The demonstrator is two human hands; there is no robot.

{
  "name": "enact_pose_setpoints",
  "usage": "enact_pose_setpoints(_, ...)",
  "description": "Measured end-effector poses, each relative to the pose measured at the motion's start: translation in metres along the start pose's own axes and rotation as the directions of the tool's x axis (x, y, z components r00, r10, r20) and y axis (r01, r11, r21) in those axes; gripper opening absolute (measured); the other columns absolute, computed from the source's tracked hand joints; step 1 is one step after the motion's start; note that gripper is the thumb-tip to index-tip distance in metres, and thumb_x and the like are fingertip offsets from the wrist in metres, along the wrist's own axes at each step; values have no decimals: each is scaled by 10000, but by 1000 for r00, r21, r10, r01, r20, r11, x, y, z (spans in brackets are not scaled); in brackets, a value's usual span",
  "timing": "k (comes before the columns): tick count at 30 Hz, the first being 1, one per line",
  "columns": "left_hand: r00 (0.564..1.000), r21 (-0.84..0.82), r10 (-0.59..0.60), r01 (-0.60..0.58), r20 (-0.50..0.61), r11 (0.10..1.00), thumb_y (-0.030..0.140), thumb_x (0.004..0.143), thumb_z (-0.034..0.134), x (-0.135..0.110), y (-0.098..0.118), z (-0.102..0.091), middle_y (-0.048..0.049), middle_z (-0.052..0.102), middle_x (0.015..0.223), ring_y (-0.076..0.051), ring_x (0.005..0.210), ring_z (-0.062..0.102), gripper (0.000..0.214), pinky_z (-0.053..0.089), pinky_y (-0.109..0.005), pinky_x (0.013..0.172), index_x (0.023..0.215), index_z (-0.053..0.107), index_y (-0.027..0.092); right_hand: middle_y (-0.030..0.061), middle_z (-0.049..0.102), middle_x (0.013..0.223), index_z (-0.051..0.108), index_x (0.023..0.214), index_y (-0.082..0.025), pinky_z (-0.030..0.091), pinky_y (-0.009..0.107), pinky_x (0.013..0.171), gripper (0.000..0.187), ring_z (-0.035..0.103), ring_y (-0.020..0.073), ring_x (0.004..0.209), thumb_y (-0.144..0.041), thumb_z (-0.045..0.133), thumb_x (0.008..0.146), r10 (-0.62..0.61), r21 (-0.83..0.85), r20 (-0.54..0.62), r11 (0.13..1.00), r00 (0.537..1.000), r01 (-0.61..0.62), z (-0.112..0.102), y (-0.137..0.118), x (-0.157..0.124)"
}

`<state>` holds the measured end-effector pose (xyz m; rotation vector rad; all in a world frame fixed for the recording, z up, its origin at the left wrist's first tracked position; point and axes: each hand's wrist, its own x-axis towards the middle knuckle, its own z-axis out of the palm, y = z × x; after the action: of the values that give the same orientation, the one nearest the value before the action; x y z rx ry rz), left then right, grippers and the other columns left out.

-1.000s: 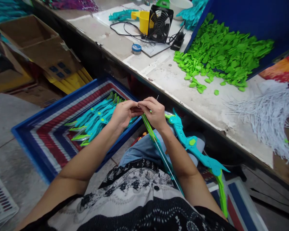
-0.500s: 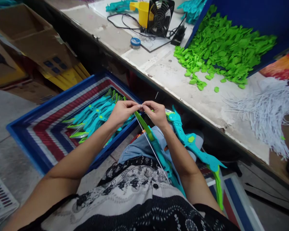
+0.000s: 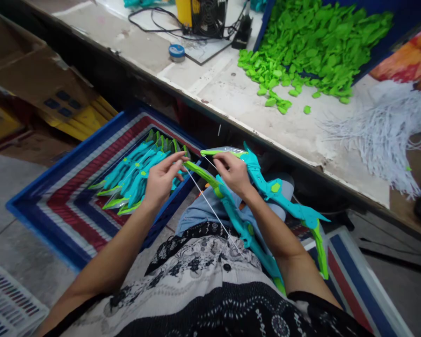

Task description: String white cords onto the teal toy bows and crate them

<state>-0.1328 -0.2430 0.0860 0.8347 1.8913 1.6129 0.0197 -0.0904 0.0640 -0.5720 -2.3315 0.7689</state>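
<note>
A teal and green toy bow (image 3: 231,210) lies across my lap, its green tip pointing up between my hands. My left hand (image 3: 161,180) pinches that tip and the end of a white string (image 3: 210,206) that runs down along the bow to my waist. My right hand (image 3: 233,171) is closed with its fingers pinched on the string close to the tip. A second teal bow (image 3: 284,201) rests behind my right wrist, over my knee.
A blue crate (image 3: 45,187) to my left holds several finished teal bows (image 3: 136,173). The workbench (image 3: 231,93) ahead carries a heap of green plastic pieces (image 3: 301,47), a bundle of white strings (image 3: 382,131), a fan (image 3: 208,16) and a tape roll (image 3: 177,52). Cardboard boxes (image 3: 38,79) stand far left.
My hands have parted a little and dropped lower, and the bow's green tip now shows between them. The view has tilted down, so the bench sits higher in the picture.
</note>
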Motion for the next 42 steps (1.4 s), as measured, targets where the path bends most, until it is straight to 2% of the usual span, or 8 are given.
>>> enact_pose_setpoints(3, 968, -91, -62, 41, -244, 995, 352, 835, 529, -34, -24, -7, -38, 656, 972, -148, 783, 649, 264, 493, -210, 563, 1049, 627, 233, 125, 610, 1040, 606, 1045, -167, 413, 381, 892, 307, 525, 243, 992, -400, 465, 904, 208, -338, -110, 912, 972, -234, -46, 41, -56)
enact_pose_setpoints(6, 993, 215, 82, -99, 87, 972, 271, 836, 537, -68, -51, 3, -39, 666, 917, -174, 823, 647, 172, 535, -287, 703, 969, 639, 237, 196, 508, 1214, 534, 1214, -142, 381, 464, 913, 517, 433, 339, 1127, -483, 559, 826, 395, -625, -72, 698, 916, -350, -76, 69, -113)
enact_pose_setpoints(11, 413, 164, 360, -815, 836, 556, 118, 842, 463, -85, -75, 80, -98, 556, 1290, -285, 1291, 415, 388, 350, -513, 1055, 1183, 592, 250, 195, 495, 1243, 518, 1243, -124, 382, 437, 946, 482, 438, 336, 1141, -282, 589, 792, 506, -689, 69, 647, 860, -326, -87, 79, -137)
enact_pose_setpoints(15, 294, 207, 259, -926, 920, 316, 201, 884, 431, -68, -68, 129, -131, 622, 1004, -279, 1026, 562, 300, 437, -455, 903, 1113, 626, 189, 112, 628, 1088, 548, 1203, -145, 444, 346, 868, 448, 571, 243, 985, -198, 572, 759, 588, -433, 295, 785, 754, -443, -115, 85, -110)
enact_pose_setpoints(26, 550, 519, 77, -820, 832, 241, 314, 758, 550, -16, -29, 167, -187, 520, 1144, -354, 1042, 475, 651, 386, -446, 819, 1381, 415, 181, 24, 711, 909, 643, 1126, -176, 506, 219, 625, 591, 635, 124, 704, -365, 792, 586, 353, 30, 906, 497, 234, -867, -129, 144, -63)
enact_pose_setpoints(33, 587, 557, 121, -803, 800, 213, 159, 818, 408, -3, -28, 189, -227, 540, 1222, -382, 1117, 478, 552, 344, -532, 866, 1369, 404, 132, -2, 681, 816, 642, 1085, -180, 544, 251, 633, 597, 627, 127, 701, -399, 819, 558, 441, 54, 848, 484, 296, -874, -130, 154, -64)
enact_pose_setpoints(38, 403, 380, 22, -879, 915, 288, 106, 773, 459, 24, -29, 202, -166, 649, 909, -282, 907, 603, 318, 400, -440, 857, 1055, 607, 106, 19, 675, 761, 673, 943, -168, 541, 249, 572, 482, 623, 133, 653, -498, 770, 606, 545, -8, 774, 519, 323, -855, -127, 153, -64)
enact_pose_setpoints(42, 436, 397, 31, -844, 900, 361, 131, 714, 537, 28, -30, 166, -146, 650, 940, -276, 859, 625, 463, 448, -373, 739, 1175, 562, 157, 123, 709, 838, 683, 930, -192, 556, 348, 667, 440, 669, 189, 721, -540, 718, 664, 701, 62, 497, 559, 511, -827, -143, 135, -44)
